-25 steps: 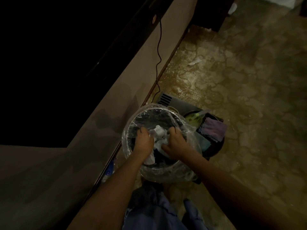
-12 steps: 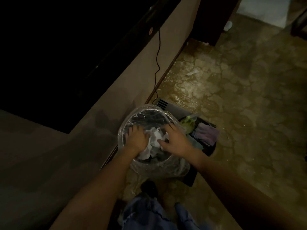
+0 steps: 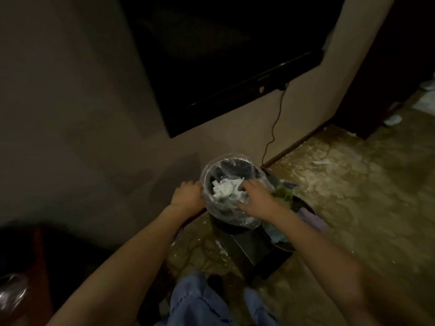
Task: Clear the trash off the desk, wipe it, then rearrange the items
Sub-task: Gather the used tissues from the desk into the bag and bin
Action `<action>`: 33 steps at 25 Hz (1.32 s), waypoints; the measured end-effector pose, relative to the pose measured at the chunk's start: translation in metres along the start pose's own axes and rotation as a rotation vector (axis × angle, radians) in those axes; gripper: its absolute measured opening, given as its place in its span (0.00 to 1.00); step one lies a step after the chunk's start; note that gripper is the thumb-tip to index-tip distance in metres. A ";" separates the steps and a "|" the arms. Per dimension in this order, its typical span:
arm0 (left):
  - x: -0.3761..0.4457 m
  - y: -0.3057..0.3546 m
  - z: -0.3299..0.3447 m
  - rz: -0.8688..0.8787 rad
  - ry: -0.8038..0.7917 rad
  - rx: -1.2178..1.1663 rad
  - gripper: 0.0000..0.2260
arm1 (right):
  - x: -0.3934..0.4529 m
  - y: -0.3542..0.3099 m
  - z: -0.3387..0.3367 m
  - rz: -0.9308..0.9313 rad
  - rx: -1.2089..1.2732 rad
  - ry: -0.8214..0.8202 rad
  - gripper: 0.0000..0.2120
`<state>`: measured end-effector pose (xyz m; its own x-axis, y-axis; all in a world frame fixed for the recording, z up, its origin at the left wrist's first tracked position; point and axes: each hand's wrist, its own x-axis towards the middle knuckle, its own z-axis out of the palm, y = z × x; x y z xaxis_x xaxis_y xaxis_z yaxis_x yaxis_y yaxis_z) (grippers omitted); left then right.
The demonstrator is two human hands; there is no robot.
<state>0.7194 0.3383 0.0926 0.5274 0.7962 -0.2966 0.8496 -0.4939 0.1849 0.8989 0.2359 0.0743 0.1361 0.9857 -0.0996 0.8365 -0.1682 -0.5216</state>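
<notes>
A round trash bin (image 3: 244,221) lined with a clear plastic bag stands on the floor by the wall. Crumpled white paper (image 3: 224,189) lies on top of the trash inside it. My left hand (image 3: 188,196) grips the bin's left rim, fingers curled over the plastic edge. My right hand (image 3: 255,200) reaches over the bin's right side with fingers spread, touching the liner and the paper. The desk is out of sight.
A dark basin (image 3: 303,223) with cloths and a green item sits right of the bin. A black cable (image 3: 274,128) hangs down the wall from a dark screen (image 3: 223,55). The floor (image 3: 353,196) is stone-patterned with paper scraps. Dark furniture stands at lower left.
My left hand has come out of the bin and now grips its left rim. My right hand stays over the paper. The camera has lifted and turned left.
</notes>
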 end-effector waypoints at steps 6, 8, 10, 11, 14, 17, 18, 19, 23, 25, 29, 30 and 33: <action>-0.136 -0.032 0.009 -0.202 0.079 0.012 0.17 | -0.055 -0.079 0.016 -0.234 -0.053 -0.122 0.19; -0.173 -0.043 0.012 -0.264 0.110 -0.004 0.16 | -0.069 -0.109 0.021 -0.310 -0.068 -0.150 0.20; -0.204 -0.055 0.018 -0.321 0.146 -0.019 0.16 | -0.081 -0.133 0.031 -0.379 -0.077 -0.167 0.20; -0.219 -0.061 0.021 -0.345 0.156 -0.016 0.15 | -0.087 -0.143 0.037 -0.405 -0.079 -0.186 0.20; -0.263 -0.083 0.033 -0.427 0.172 -0.021 0.15 | -0.110 -0.174 0.057 -0.465 -0.099 -0.248 0.19; -0.309 -0.109 0.043 -0.493 0.171 -0.073 0.16 | -0.134 -0.201 0.077 -0.509 -0.129 -0.295 0.19; -0.327 -0.118 0.048 -0.510 0.179 -0.091 0.17 | -0.141 -0.210 0.085 -0.534 -0.143 -0.314 0.20; -0.346 -0.127 0.053 -0.529 0.193 -0.111 0.16 | -0.147 -0.220 0.094 -0.559 -0.161 -0.335 0.20; -0.439 -0.170 0.075 -0.654 0.242 -0.168 0.17 | -0.174 -0.285 0.136 -0.657 -0.207 -0.395 0.20; -0.491 -0.198 0.080 -0.742 0.236 -0.160 0.18 | -0.196 -0.325 0.161 -0.700 -0.213 -0.403 0.20; -0.606 -0.250 0.095 -0.885 0.226 -0.174 0.18 | -0.250 -0.407 0.222 -0.816 -0.250 -0.463 0.22; -0.634 -0.261 0.100 -0.905 0.221 -0.177 0.18 | -0.264 -0.428 0.236 -0.845 -0.255 -0.479 0.22; -0.713 -0.293 0.116 -0.991 0.248 -0.171 0.16 | -0.303 -0.492 0.275 -0.918 -0.260 -0.506 0.23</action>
<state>0.0942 -0.1254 0.1409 -0.4400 0.8776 -0.1903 0.8807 0.4631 0.0995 0.3001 0.0165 0.1278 -0.7859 0.6043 -0.1314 0.6021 0.6991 -0.3857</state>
